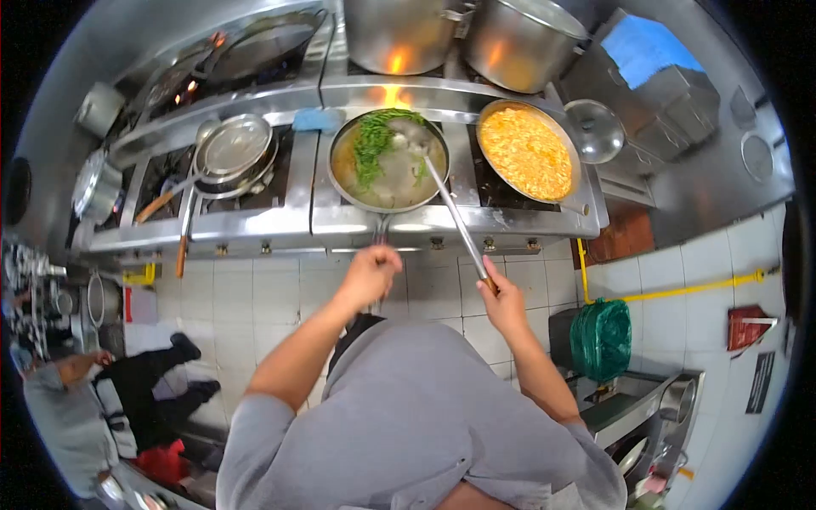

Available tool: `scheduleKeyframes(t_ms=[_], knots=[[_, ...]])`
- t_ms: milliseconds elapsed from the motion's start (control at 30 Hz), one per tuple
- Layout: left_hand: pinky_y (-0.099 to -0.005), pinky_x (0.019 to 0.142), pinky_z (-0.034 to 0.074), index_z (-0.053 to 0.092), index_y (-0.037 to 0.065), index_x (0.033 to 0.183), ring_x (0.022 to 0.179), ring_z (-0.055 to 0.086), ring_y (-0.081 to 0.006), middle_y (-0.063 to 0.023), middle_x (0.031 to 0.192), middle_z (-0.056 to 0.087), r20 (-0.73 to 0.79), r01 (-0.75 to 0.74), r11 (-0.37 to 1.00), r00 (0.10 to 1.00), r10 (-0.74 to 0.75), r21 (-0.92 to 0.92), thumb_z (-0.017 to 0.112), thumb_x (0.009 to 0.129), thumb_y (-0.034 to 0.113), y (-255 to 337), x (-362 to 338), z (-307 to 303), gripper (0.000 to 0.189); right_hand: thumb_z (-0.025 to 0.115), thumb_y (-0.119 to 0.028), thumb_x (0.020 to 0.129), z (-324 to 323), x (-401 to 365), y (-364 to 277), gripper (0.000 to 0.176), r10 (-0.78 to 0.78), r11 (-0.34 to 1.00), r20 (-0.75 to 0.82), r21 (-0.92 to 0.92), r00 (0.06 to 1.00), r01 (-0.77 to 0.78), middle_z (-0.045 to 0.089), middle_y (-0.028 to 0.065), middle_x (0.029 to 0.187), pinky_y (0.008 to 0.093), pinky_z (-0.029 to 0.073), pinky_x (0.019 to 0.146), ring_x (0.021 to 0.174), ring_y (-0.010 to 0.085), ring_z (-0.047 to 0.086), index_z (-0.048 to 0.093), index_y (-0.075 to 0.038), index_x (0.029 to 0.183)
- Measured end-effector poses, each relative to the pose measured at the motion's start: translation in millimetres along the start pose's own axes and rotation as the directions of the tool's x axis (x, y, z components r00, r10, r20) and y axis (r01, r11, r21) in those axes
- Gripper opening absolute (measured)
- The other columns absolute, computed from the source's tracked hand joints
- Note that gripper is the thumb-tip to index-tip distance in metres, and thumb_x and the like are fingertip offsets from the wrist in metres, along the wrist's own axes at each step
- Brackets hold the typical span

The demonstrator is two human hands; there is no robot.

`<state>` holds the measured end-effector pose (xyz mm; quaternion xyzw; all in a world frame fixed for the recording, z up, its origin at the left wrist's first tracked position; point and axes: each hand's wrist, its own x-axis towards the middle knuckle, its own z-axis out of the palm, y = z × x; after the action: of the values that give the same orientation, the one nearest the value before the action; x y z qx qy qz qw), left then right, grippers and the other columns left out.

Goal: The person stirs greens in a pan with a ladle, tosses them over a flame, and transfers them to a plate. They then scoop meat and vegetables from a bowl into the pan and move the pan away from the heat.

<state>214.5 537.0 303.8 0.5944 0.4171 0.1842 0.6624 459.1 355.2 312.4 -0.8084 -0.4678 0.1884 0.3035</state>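
Observation:
A wide frying pan [389,207] sits on the burner in front of me, with chopped green leaves [371,146] heaped at its left in cloudy, steaming liquid. My left hand [371,274] is closed round the pan's handle, which points toward my body. In my right hand [505,297] is the wooden grip of a long metal ladle [457,218]. The ladle's shaft slants up and left, and its head rests in the pan among the greens, partly veiled by steam. Flames [395,95] rise behind the far rim.
Right of it stands a pan of orange-yellow food [527,153], beside a lid [595,131]. Large pots [399,34] line the back. Strainers [234,146] with wooden handles lie left, near a blue cloth [318,120]. Another person [76,416] is at lower left. A green-bagged bin [600,338] stands right.

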Motion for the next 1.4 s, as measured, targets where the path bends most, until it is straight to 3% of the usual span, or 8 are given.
scheduleKeyframes(t_ms=[133, 367, 667, 800, 900, 1000, 1267, 1400], knots=[[-0.0298, 0.046, 0.049, 0.053, 0.012, 0.127, 0.064, 0.059, -0.0124, -0.0048, 0.098, 0.061, -0.035, -0.018, 1.000, 0.999, 0.019, 0.019, 0.062, 0.090, -0.001, 10.3, 44.6, -24.8, 0.040, 0.067, -0.015, 0.096, 34.4, -3.1, 9.1, 0.055, 0.175, 0.936, 0.052, 0.302, 0.983, -0.183, 0.059, 0.0070, 0.075, 0.0286, 0.047, 0.066, 0.066, 0.0132, 0.049, 0.052, -0.021, 0.149], [-0.0288, 0.051, 0.050, 0.034, 0.013, 0.150, 0.071, 0.062, -0.0131, -0.0065, 0.106, 0.063, 0.020, 0.262, 0.747, 0.948, -0.316, -0.611, 0.062, 0.095, 0.009, 9.8, 42.5, -47.5, 0.062, 0.061, -0.025, 0.098, 71.3, 76.1, -14.7, 0.062, 0.055, 0.998, 0.067, 0.027, 0.996, -0.057, 0.071, 0.0191, 0.100, 0.0399, 0.052, 0.085, 0.089, 0.0367, 0.067, 0.039, -0.015, 0.155], [-0.0302, 0.052, 0.050, 0.056, 0.018, 0.142, 0.061, 0.053, -0.0105, -0.0052, 0.110, 0.064, 0.309, 0.376, 0.894, 0.904, -0.296, -0.242, 0.055, 0.100, 0.014, 21.2, 55.9, -71.9, 0.042, 0.060, -0.019, 0.093, -79.0, 119.8, -64.7, 0.058, -0.121, 0.599, 0.301, -0.738, 0.946, 0.312, 0.070, 0.0114, 0.099, 0.0474, 0.053, 0.082, 0.088, 0.0304, 0.071, 0.051, -0.043, 0.145], [-0.0328, 0.055, 0.052, 0.069, 0.013, 0.125, 0.064, 0.060, -0.0100, -0.0051, 0.088, 0.067, -0.157, 0.093, 0.969, 0.986, -0.058, 0.230, 0.058, 0.099, 0.019, -1.3, 59.6, -32.0, 0.029, 0.060, -0.022, 0.095, -97.6, 112.8, -73.4, 0.049, -0.324, 0.336, 0.167, -0.900, 0.931, 0.279, 0.068, 0.0102, 0.091, 0.0451, 0.051, 0.080, 0.080, 0.0282, 0.070, 0.057, -0.037, 0.142], [-0.0287, 0.048, 0.046, 0.072, 0.010, 0.114, 0.055, 0.056, -0.0095, -0.0035, 0.072, 0.063, -0.006, -0.329, 0.899, 0.938, 0.345, 0.290, 0.061, 0.097, 0.011, -36.6, 6.6, -1.4, 0.020, 0.063, -0.023, 0.095, -129.1, 76.9, -95.1, 0.049, -0.172, 0.717, 0.163, -0.656, 0.972, 0.237, 0.069, 0.0124, 0.093, 0.0451, 0.052, 0.080, 0.082, 0.0326, 0.069, 0.057, -0.029, 0.143], [-0.0290, 0.044, 0.041, 0.069, 0.005, 0.102, 0.048, 0.050, -0.0088, -0.0012, 0.066, 0.057, -0.013, 0.153, 0.988, 0.988, -0.153, -0.009, 0.058, 0.093, 0.002, 15.6, -35.7, -2.7, 0.015, 0.066, -0.023, 0.093, -172.0, 57.4, -76.3, 0.050, -0.049, 0.955, 0.383, -0.252, 0.922, 0.156, 0.071, 0.0149, 0.098, 0.0442, 0.053, 0.081, 0.088, 0.0365, 0.068, 0.058, -0.024, 0.142], [-0.0284, 0.043, 0.041, 0.065, 0.004, 0.091, 0.047, 0.051, -0.0112, -0.0025, 0.061, 0.056, -0.083, 0.001, 0.993, 0.997, 0.009, 0.119, 0.053, 0.090, 0.002, 25.5, 22.0, 17.8, 0.012, 0.067, -0.024, 0.092, -97.2, 53.9, -51.5, 0.051, 0.011, 0.735, 0.136, -0.673, 0.991, 0.084, 0.073, 0.0143, 0.102, 0.0478, 0.053, 0.082, 0.093, 0.0381, 0.068, 0.058, -0.026, 0.142], [-0.0286, 0.043, 0.039, 0.064, 0.004, 0.088, 0.047, 0.051, -0.0101, -0.0004, 0.063, 0.056, -0.051, 0.022, 0.997, 0.999, -0.018, 0.078, 0.054, 0.093, 0.003, 20.9, -6.6, 12.5, 0.011, 0.064, -0.027, 0.095, -101.4, 29.2, -22.9, 0.051, -0.055, 0.941, 0.171, -0.321, 0.984, 0.109, 0.071, 0.0129, 0.100, 0.0486, 0.054, 0.079, 0.090, 0.0356, 0.068, 0.054, -0.031, 0.145]])
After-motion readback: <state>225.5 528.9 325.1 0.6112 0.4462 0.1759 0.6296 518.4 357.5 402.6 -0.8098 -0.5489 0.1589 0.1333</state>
